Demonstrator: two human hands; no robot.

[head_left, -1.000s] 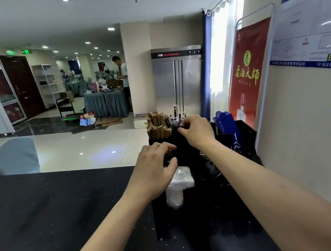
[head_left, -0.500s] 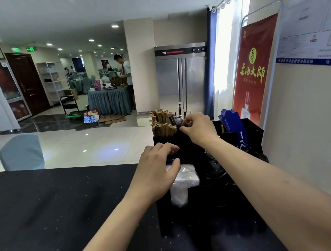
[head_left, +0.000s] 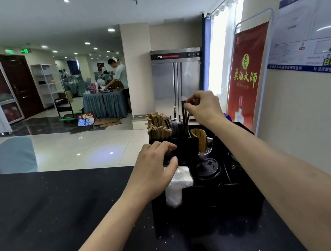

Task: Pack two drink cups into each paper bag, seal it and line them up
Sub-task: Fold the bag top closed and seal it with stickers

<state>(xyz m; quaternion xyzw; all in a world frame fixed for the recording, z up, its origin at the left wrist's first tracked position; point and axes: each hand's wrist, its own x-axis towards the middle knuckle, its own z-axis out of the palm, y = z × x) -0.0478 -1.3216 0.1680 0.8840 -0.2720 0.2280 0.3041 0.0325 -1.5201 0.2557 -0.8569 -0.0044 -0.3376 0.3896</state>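
Note:
A black organiser (head_left: 193, 211) stands on the dark counter (head_left: 47, 221) by the wall. Its back compartments hold brown paper-wrapped sticks (head_left: 157, 127) and dark wrapped straws (head_left: 178, 124). My right hand (head_left: 203, 106) is raised above them, fingers pinched on a dark straw (head_left: 184, 113) that it has lifted partly out. My left hand (head_left: 155, 167) rests on the organiser's front left edge, fingers curled over the rim, just above a bundle of white napkins (head_left: 178, 185). Black cup lids (head_left: 207, 168) lie stacked in a middle compartment. No cups or paper bags are in sight.
A wall runs close on the right, with a red banner (head_left: 246, 74) behind the organiser. A steel refrigerator (head_left: 176, 78) stands beyond the counter. A covered chair (head_left: 13, 155) is past the counter's far left edge. A person works at a draped table (head_left: 104, 105) far off.
My right hand has risen from the straw compartment, drawing one dark straw upward. My left hand stays on the organiser's rim. The camera has shifted slightly.

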